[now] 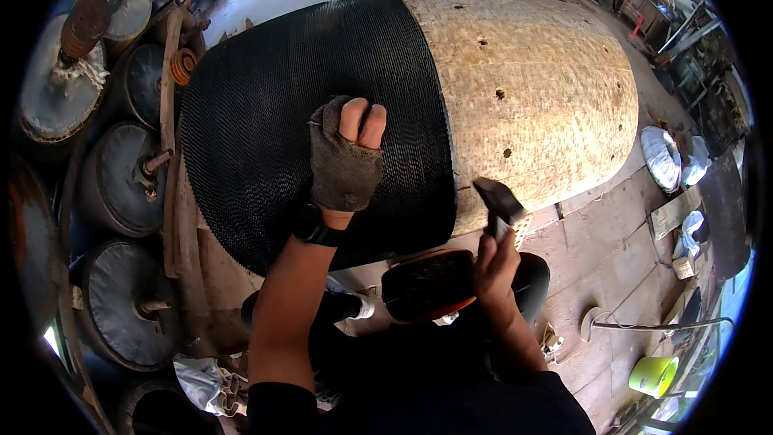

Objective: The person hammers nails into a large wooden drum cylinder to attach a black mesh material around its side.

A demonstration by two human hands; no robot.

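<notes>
A large barrel-shaped drum lies in front of me, its bare wooden part [535, 64] on the right. Black ribbed sheeting [266, 97] covers its left part. My left hand [348, 153], in a grey glove with bare fingertips, rests on the sheeting with its fingers curled in. Whatever those fingers may hold is hidden. My right hand [496, 266] grips a hammer [501, 203] by its handle. The hammer's dark head is beside the lower wooden edge, just right of the sheeting's edge. A small dark mark, perhaps a nail, shows on the wood there.
Below the drum, between my knees, sits a dark container [427, 286] with an orange rim. Several round-ended drums [125, 294] line the left, behind wooden beams [171, 145]. On the right are a white sack [660, 159], a metal rod [660, 325] and a green bucket [653, 376].
</notes>
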